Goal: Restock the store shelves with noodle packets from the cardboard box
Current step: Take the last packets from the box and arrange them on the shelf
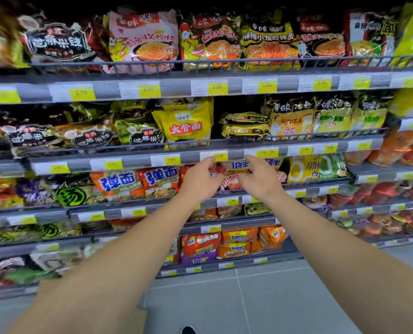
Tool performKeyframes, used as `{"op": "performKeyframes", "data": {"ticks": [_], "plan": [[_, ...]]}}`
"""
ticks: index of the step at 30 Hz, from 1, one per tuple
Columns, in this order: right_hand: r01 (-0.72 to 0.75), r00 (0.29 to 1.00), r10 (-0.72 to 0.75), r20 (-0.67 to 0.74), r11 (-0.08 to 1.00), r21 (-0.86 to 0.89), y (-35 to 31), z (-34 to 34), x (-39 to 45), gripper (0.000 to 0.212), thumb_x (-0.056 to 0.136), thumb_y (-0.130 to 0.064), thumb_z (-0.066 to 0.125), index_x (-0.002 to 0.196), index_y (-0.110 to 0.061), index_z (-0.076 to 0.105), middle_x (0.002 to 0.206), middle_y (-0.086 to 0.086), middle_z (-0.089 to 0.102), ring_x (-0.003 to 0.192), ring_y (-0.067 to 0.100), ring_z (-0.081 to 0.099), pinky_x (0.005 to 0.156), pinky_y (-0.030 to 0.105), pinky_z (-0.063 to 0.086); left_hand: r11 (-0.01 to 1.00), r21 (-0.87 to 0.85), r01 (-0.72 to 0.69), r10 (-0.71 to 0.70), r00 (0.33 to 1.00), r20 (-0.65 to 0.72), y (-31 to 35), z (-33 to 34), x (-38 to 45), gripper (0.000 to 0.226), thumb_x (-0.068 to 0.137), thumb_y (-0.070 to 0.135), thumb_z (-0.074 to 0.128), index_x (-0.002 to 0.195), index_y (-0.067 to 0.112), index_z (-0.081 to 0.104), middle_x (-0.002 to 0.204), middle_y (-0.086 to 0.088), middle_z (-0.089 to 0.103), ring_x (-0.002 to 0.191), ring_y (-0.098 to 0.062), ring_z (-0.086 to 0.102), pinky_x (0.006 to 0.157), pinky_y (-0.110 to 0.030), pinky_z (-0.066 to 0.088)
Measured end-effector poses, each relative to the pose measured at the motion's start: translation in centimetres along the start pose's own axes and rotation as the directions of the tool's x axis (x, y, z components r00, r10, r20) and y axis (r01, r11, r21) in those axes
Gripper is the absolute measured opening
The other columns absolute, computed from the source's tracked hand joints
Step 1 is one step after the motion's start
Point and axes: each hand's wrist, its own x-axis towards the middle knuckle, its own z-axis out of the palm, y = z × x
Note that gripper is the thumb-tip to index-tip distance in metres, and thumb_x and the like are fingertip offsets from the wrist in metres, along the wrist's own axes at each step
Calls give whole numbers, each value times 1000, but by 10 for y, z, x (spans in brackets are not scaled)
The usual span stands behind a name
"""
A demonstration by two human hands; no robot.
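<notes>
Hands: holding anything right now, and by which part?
Both hands, left hand and right hand, touch a red noodle packet at its side edges; actual grip can't be told.

Evenly bright, dark top edge, blurred and bowed sides.

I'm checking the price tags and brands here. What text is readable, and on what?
"大骨面": yellow packet, middle shelf.
"弹面": two orange packets, beside the left hand.
"3.00": yellow price tag, upper shelf rail.
Other packets and tags: too blurred.

Yellow packet (185,124) with red label, pink packet (144,39), yellow price tags (149,91), grey floor (261,297)
</notes>
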Motion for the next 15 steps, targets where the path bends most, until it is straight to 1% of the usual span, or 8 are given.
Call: {"op": "performKeyframes", "data": {"ticks": [2,3,5,7,11,15], "plan": [[23,999,-22,33,1000,-10,-5,10,-23,65,91,-21,59,150,-18,33,155,6,34,131,29,47,102,38,41,999,29,28,-28,1000,3,-10,0,-26,59,95,34,57,148,19,36,147,-3,47,116,-21,58,91,-25,41],[35,998,-35,55,999,-13,-7,17,-36,65,91,-21,59,150,-18,33,155,6,34,134,29,44,105,37,39,998,44,49,-49,999,6,-17,-1,-41,60,94,34,57,148,20,36,147,-2,46,117,-21,58,94,-27,42],[30,992,-30,119,1000,3,-12,35,-62,64,91,-22,59,150,-17,34,156,6,33,140,26,36,110,36,34,993,43,113,-114,993,31,-32,-1,-70,61,93,35,58,149,22,35,150,-1,43,125,-20,53,101,-31,42],[18,982,-16,189,1000,-8,-16,56,-88,63,92,-23,58,150,-17,34,155,6,32,140,24,35,110,36,35,983,43,178,-181,982,59,-50,-5,-102,61,94,35,57,149,22,35,151,1,42,130,-20,48,104,-32,41],[47,946,-31,323,998,-43,-31,102,-135,62,89,-24,58,148,-18,38,153,6,36,139,24,37,110,36,35,954,72,290,-294,953,69,-99,-21,-170,58,93,35,58,147,19,40,147,0,47,127,-20,51,104,-31,41],[85,912,-47,408,994,-75,-49,151,-182,59,86,-21,61,143,-18,46,144,8,47,131,26,45,105,31,36,921,110,373,-380,923,60,-155,-34,-236,56,92,34,58,144,20,44,138,0,55,114,-22,58,94,-29,44]]}}
